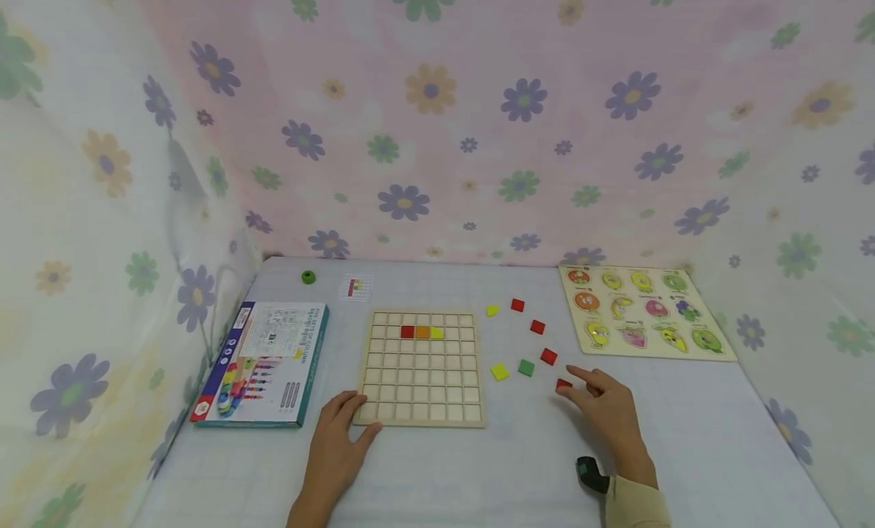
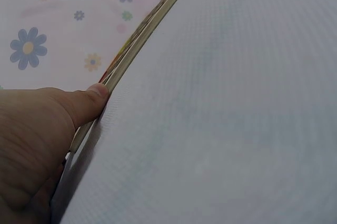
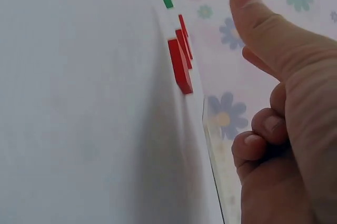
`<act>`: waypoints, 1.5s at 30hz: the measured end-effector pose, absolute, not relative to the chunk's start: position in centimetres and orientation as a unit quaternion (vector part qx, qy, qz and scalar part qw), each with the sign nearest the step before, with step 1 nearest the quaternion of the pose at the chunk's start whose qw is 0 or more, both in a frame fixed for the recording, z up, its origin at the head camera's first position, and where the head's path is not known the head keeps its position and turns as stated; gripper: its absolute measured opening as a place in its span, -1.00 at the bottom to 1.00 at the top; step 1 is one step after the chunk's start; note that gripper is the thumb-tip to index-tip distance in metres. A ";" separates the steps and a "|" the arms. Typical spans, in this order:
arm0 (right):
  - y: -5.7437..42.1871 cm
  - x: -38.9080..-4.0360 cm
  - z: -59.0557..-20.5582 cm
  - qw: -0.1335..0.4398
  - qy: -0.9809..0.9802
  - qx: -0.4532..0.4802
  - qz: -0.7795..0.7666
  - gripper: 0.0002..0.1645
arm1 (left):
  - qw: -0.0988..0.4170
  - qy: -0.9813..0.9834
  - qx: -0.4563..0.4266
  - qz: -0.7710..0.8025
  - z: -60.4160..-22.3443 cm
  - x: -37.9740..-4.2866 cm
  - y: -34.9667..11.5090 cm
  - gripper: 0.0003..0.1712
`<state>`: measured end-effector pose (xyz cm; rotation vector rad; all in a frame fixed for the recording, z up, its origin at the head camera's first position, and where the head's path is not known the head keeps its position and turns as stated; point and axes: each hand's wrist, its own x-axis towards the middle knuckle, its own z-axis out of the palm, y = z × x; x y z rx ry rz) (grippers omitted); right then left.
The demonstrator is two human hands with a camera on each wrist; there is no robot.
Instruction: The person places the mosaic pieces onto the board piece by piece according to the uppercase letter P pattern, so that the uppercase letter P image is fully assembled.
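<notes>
A square wooden grid board (image 1: 424,376) lies on the white table, with a red tile (image 1: 408,332), an orange tile (image 1: 423,332) and a yellow tile (image 1: 437,333) side by side in its second row from the far edge. My left hand (image 1: 335,444) holds the board's near left corner, thumb (image 2: 97,91) against its front edge and fingers at its left side. Above the nearest loose red tile (image 1: 563,384) hovers my right hand (image 1: 608,410), thumb and index finger apart. In the right wrist view that tile stands clear of the thumb (image 3: 258,19).
Several loose red tiles, a green tile (image 1: 525,368) and two yellow pieces, the nearer one a tile (image 1: 500,371), lie right of the board. A fruit puzzle board (image 1: 591,346) is at far right. On the left are a flat box (image 1: 283,414), a small card (image 1: 358,288) and a green ring (image 1: 308,277).
</notes>
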<state>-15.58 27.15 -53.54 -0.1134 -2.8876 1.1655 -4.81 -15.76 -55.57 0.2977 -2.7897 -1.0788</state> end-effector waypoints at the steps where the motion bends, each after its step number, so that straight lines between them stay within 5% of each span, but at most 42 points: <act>1: 27.5 -15.5 -53.7 0.004 -0.926 -0.045 0.374 -0.34 | 0.072 -0.927 0.098 -0.356 -55.5 -4.8 -15.8 -0.37; 12: 29.8 -15.2 -54.8 -0.074 -0.937 -0.026 0.340 -0.30 | 0.067 -0.926 0.100 -0.357 -55.2 -4.5 -15.4 -0.39; 23: 29.1 -15.7 -54.7 -0.066 -0.947 0.018 0.313 -0.56 | 0.068 -0.927 0.099 -0.355 -55.2 -4.6 -15.6 -0.38; 45: 28.7 -15.9 -54.3 -0.063 -0.948 -0.009 0.313 -0.57 | 0.067 -0.929 0.099 -0.350 -55.2 -4.7 -15.7 -0.36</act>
